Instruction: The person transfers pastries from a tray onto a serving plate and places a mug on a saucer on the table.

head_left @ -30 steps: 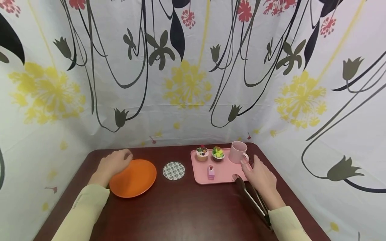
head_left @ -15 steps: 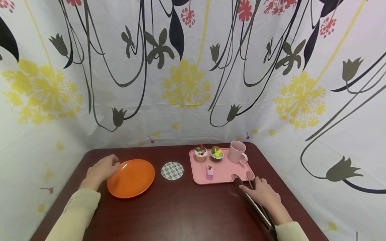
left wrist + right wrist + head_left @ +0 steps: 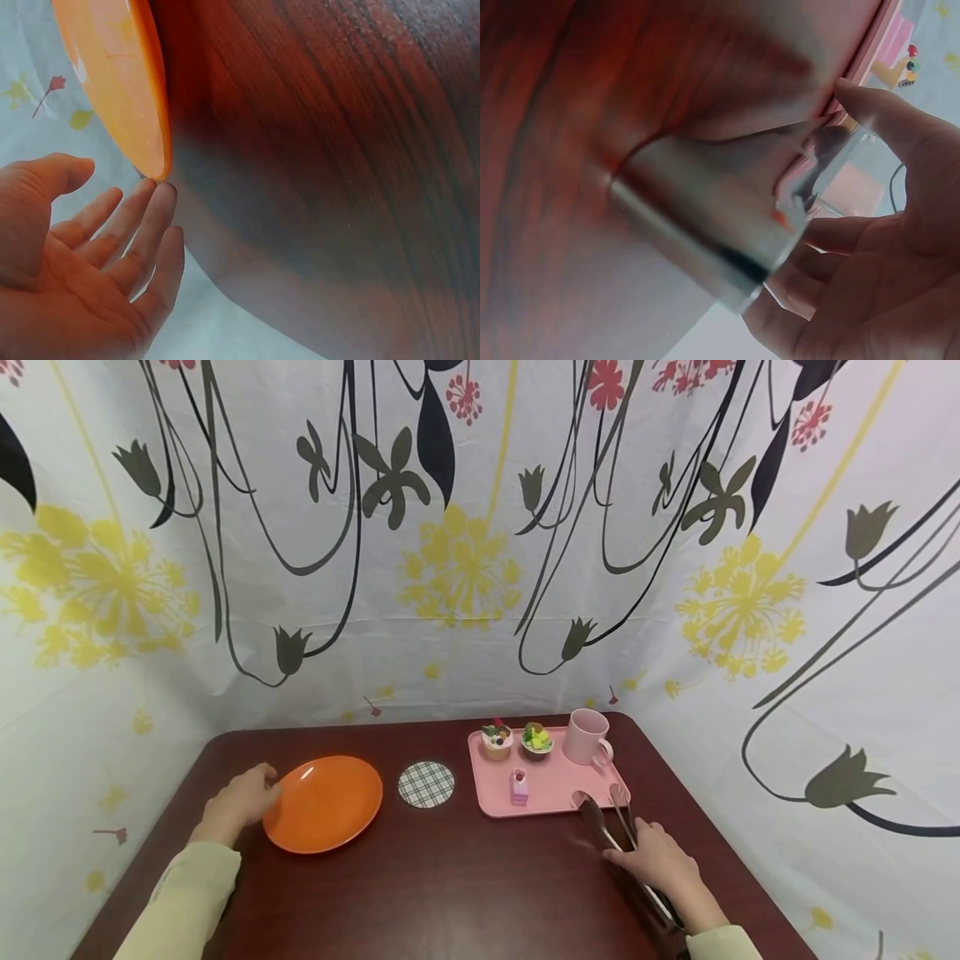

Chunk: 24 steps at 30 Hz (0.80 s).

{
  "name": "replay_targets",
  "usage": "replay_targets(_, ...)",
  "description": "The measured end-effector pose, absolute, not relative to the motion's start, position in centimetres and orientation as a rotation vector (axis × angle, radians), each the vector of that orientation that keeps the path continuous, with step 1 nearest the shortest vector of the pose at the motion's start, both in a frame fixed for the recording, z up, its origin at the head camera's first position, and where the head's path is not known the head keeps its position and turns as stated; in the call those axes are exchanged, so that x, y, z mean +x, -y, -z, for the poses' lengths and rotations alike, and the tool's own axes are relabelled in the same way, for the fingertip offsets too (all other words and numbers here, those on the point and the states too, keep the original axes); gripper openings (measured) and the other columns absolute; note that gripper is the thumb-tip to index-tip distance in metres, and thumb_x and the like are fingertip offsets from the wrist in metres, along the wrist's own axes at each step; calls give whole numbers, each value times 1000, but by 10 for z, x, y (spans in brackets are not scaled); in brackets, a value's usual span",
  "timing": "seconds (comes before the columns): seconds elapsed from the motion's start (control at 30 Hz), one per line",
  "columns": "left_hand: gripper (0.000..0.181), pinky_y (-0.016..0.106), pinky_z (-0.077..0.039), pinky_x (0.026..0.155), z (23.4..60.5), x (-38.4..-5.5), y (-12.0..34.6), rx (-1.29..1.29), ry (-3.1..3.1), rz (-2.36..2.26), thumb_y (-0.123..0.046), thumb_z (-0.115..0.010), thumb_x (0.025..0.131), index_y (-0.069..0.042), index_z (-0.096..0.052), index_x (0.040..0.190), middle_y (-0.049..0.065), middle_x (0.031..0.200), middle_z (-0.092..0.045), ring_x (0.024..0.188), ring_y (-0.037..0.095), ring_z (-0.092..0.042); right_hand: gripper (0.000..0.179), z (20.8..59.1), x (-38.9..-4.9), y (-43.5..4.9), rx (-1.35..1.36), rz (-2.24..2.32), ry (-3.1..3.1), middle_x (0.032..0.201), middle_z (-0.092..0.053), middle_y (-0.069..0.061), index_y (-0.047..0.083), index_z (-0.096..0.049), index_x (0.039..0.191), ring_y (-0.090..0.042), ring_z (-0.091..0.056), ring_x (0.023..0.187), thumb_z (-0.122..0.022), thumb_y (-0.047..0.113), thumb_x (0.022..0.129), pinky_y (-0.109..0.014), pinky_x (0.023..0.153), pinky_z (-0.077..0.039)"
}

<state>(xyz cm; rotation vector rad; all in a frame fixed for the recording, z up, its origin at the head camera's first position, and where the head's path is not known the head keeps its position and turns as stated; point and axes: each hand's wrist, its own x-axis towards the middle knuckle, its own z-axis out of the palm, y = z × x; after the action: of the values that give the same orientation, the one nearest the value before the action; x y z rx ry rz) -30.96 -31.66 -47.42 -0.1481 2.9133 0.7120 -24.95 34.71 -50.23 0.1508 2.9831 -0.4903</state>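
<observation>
On the right of the table, my right hand (image 3: 663,864) grips a pair of metal tongs (image 3: 596,825), thumb on one side and fingers on the other. The tongs' ends overlap the front edge of a pink tray (image 3: 558,792) in the head view. Close up in the right wrist view, the shiny tongs (image 3: 712,202) lie between thumb and fingers. At the left, my left hand (image 3: 234,806) is beside an orange plate (image 3: 324,806). Its fingers are loosely spread, fingertips right at the plate's rim (image 3: 154,161) in the left wrist view.
The tray bears a pink mug (image 3: 585,739), a berry-topped cupcake (image 3: 497,743), a dark cup with green and yellow topping (image 3: 537,742) and a small pink cake piece (image 3: 519,788). A round checked coaster (image 3: 426,785) lies between plate and tray. A floral curtain (image 3: 465,677) hangs behind the table.
My right hand has come down from near the mug onto the tongs and taken hold of them. My left hand has moved left and lower, from over the plate to its left rim.
</observation>
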Motion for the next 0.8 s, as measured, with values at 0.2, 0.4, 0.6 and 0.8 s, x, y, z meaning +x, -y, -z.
replay_targets(0.2, 55, 74, -45, 96, 476, -310, 319, -159, -2911, -735, -28, -54, 107, 10, -48, 146, 33, 130, -63, 112, 49, -63, 110, 504, -252, -347, 154, 562, -2985, 146, -51, -42, -12, -35, 157, -59, -57, 131, -81, 58, 87, -81, 93, -46)
replay_targets(0.4, 58, 73, -48, 97, 482, -307, 324, -147, -2883, -713, -31, -53, 108, 14, -48, 144, 38, 136, -59, 115, 53, -62, 98, 503, -252, -346, 145, 609, -2985, 132, -61, -36, -13, -45, 147, -52, -65, 116, -83, 55, 87, -74, 87, -50)
replay_targets(0.6, 51, 57, -52, 85, 487, -304, 326, -111, -2849, -719, -30, -53, 107, 15, -57, 132, 29, 115, -66, 95, 38, -62, 84, 503, -252, -347, 136, 647, -2971, 112, -70, -19, -9, -54, 134, -34, -69, 98, -83, 54, 87, -63, 80, -53)
replay_targets(0.8, 46, 59, -50, 85, 485, -300, 324, -131, -2829, -739, -26, -53, 107, 14, -57, 130, 25, 108, -66, 91, 35, -61, 75, 505, -252, -347, 143, 655, -2958, 101, -69, -11, -4, -57, 128, -28, -66, 88, -83, 55, 88, -57, 75, -52)
